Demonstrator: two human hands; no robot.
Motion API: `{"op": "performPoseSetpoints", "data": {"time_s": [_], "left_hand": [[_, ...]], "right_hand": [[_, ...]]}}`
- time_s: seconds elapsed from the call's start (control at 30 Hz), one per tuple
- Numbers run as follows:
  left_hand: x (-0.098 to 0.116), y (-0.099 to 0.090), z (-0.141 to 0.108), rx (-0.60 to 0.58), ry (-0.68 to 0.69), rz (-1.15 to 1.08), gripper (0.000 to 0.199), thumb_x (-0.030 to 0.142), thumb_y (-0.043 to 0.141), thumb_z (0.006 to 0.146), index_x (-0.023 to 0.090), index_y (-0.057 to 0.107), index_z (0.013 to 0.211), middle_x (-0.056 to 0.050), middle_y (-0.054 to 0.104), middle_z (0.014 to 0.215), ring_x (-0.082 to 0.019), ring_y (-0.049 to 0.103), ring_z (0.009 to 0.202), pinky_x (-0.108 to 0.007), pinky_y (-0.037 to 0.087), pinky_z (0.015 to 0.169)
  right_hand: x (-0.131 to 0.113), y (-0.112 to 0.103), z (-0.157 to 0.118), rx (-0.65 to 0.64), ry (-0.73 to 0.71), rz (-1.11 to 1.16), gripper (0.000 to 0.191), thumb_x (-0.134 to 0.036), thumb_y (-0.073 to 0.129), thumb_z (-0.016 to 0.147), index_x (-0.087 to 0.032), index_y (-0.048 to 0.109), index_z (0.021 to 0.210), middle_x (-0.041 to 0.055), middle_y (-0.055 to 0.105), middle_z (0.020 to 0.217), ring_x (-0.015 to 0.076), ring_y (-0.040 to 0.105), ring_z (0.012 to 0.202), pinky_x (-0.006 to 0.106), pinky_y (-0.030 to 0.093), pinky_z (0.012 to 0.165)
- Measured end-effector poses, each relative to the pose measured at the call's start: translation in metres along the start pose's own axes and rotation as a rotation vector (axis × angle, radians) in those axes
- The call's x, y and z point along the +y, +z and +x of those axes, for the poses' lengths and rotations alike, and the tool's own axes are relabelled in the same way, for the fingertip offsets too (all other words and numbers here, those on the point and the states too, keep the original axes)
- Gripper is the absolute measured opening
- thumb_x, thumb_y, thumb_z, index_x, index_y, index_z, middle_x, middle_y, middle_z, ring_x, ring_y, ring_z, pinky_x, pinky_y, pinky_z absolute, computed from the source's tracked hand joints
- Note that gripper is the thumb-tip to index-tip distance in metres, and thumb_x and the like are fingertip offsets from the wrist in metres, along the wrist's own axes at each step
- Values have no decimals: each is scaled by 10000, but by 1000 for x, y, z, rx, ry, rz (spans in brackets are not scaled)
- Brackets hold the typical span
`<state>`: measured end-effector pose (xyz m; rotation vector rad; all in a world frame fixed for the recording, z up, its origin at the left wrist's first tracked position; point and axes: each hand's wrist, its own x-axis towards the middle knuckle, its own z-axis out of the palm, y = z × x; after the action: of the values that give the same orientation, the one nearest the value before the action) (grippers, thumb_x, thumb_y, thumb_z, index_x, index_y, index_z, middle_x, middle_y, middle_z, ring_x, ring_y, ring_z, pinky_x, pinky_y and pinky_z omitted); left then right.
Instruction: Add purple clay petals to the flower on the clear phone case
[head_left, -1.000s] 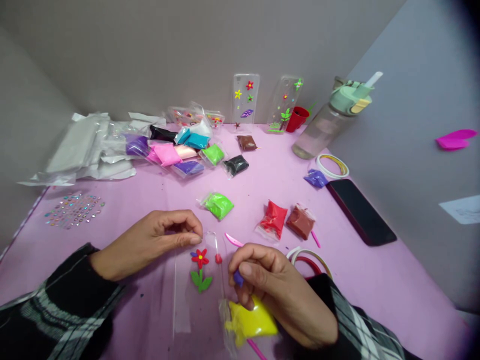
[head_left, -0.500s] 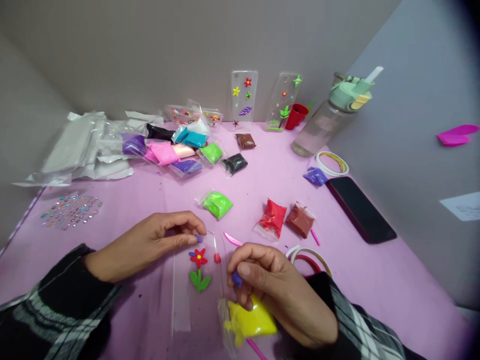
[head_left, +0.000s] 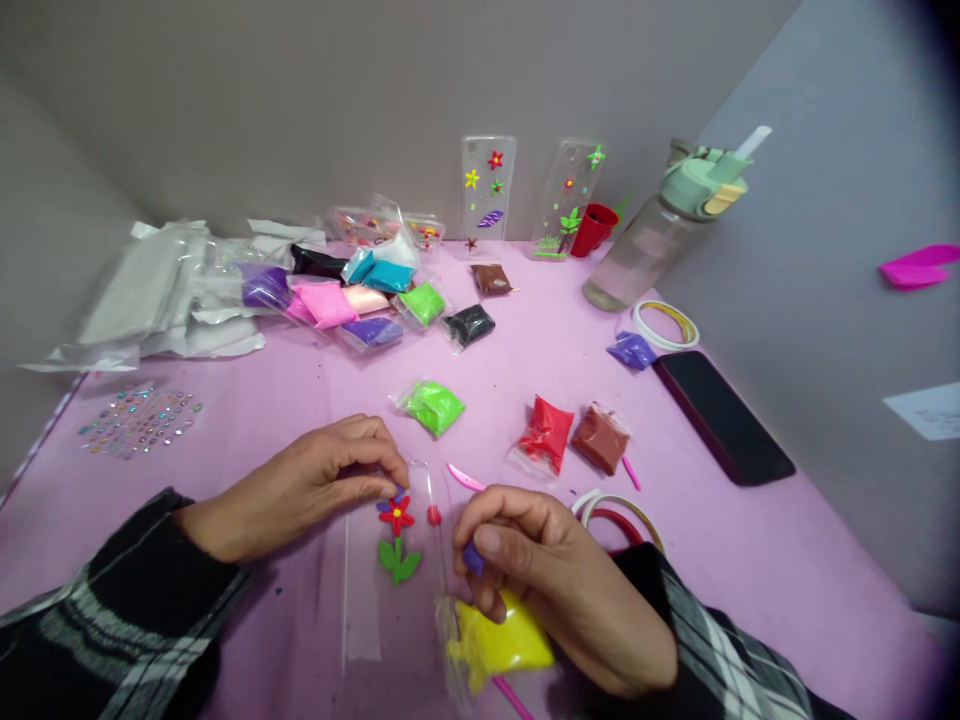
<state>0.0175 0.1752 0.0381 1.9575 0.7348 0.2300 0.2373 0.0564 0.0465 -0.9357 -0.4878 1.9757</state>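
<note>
- Currently, clear plastic packets (head_left: pixel 150 285) lie piled at the far left of the pink table (head_left: pixel 285 420), with a sheet of small gems (head_left: pixel 142 422) nearer.
- The person's left hand (head_left: pixel 322 490) reaches in from the near left, thumb and forefinger pinched together on a small purple piece (head_left: pixel 400 493) at the far edge of the red flower.
- Beneath these fingertips, a clear case (head_left: pixel 362 625) lies flat at the near middle, between the hands. It bears the red flower (head_left: pixel 397 517), yellow-centred, with a green stem and two leaves (head_left: pixel 398 563); another purple petal sits at the flower's left.
- A green packet (head_left: pixel 435 408) lies just beyond the case.
- Right of the case, the right hand (head_left: pixel 551 580) is curled, thumb and fingers clamped on a purple lump (head_left: pixel 472 558).
- A yellow packet (head_left: pixel 514 640) lies partly under the right hand, at the near side.
- Farther back, a red packet (head_left: pixel 546 435) lies just left of a brown packet (head_left: pixel 600 440).
- At the far right, a bottle (head_left: pixel 637 255) stands behind a roll of tape (head_left: pixel 690 330).
- Rightmost on the table, a dark phone (head_left: pixel 724 418) lies flat, well apart from both hands.
</note>
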Motion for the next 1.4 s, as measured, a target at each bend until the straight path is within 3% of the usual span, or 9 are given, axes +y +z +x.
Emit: {"op": "performPoseSetpoints", "data": {"time_s": [0.73,1.13,1.27,1.4], "left_hand": [[-5,3,0,14,14,60,138,267,589,950,255,725,928,-7,634,927,-181,601,903,-278,469,810],[-5,2,-2,3,-12,53,148,289,601,946,266,705,1049,-13,638,995,-192,604,945,-302,467,843],[-2,2,-2,34,-45,45,54,244,606,930,221,654,930,-2,620,926,-173,591,852,-286,455,768],[0,3,0,19,-5,25,123,238,576,945,213,659,857,0,604,885,-172,597,860,-284,456,784]], "right_hand": [[-1,-1,0,-12,5,-12,226,-347,788,829,-134,719,850,11,664,757,50,577,558,158,417,532],[-1,1,0,-30,10,9,212,-332,786,833,-130,728,864,11,666,760,47,580,560,154,420,534],[-1,1,-1,-26,13,14,209,-329,786,834,-130,731,868,12,664,755,48,580,564,153,420,541],[-1,0,-1,-37,1,18,188,-311,780,842,-130,733,862,8,657,754,44,583,565,148,425,544]]}}
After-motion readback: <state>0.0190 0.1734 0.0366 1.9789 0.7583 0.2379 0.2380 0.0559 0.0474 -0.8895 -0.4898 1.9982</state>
